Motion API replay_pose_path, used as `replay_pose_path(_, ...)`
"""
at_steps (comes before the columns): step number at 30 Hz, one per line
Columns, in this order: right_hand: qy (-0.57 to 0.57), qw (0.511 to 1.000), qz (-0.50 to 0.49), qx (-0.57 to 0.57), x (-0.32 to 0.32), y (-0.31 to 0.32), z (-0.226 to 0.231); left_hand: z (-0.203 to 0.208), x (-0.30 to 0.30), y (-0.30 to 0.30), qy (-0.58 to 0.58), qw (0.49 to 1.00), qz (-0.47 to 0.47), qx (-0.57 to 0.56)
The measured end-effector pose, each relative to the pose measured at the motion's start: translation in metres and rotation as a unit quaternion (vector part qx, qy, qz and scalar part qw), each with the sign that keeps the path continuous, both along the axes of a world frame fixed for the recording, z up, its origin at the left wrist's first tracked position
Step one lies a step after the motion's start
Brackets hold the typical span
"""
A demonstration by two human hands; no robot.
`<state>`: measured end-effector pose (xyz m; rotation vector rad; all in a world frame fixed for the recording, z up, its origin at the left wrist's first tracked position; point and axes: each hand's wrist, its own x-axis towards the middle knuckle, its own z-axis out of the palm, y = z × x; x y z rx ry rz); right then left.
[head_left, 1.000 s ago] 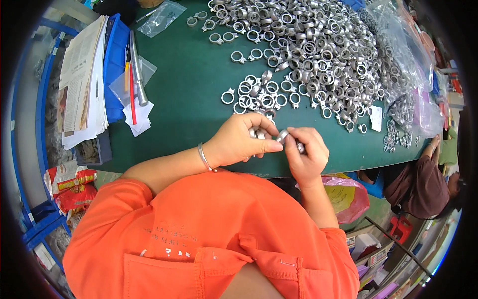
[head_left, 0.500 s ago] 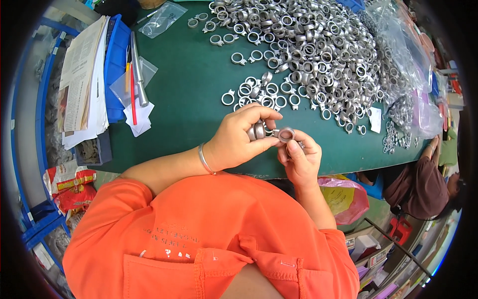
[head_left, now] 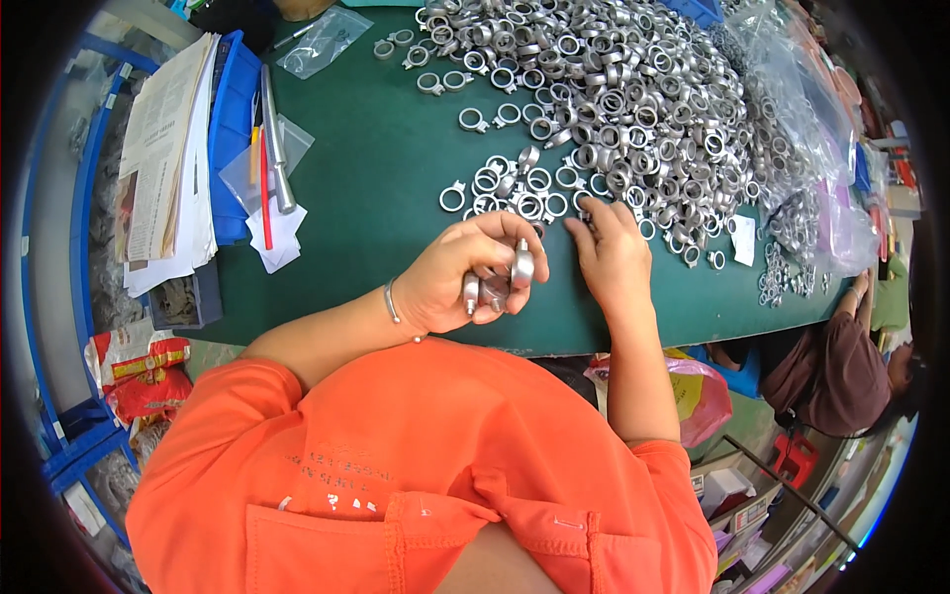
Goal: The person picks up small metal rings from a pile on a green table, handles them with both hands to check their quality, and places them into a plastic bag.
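Note:
My left hand is curled around several metal rings, each with a small stub on its rim; they stand on edge between the fingers and in the palm. At the near edge of a big heap of the same rings, my right hand has its fingertips at one ring. Its thumb stands apart from the fingers, and nothing shows lifted in it. Just beyond my left hand lies a smaller cluster of rings on the green tabletop.
On the left are a blue tray, a stack of papers, a tapered metal rod and a red pen. Clear plastic bags lie right of the heap. Another person sits at the far right.
My right hand has left the ring held near my left hand and moved up to the heap. My left hand has turned, and the rings now sit gathered in its fingers.

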<state>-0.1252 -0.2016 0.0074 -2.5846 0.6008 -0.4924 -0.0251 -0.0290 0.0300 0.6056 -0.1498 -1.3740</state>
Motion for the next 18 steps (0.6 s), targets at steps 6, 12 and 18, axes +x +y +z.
replay_pose_path(6, -0.073, 0.956, 0.049, 0.281, -0.011, -0.007, -0.005, 0.003, -0.004, 0.002, -0.05, 0.994, 0.021, 0.091)
replay_pose_path(12, -0.173, 0.919, 0.19, 0.298, -0.019, 0.012, 0.014, 0.012, -0.007, -0.008, -0.224, 0.96, 0.006, 0.167)
replay_pose_path(18, -0.206, 0.895, 0.046, 0.394, -0.022, 0.032, 0.018, -0.001, -0.009, -0.008, -0.524, 0.839, 0.129, 0.072)
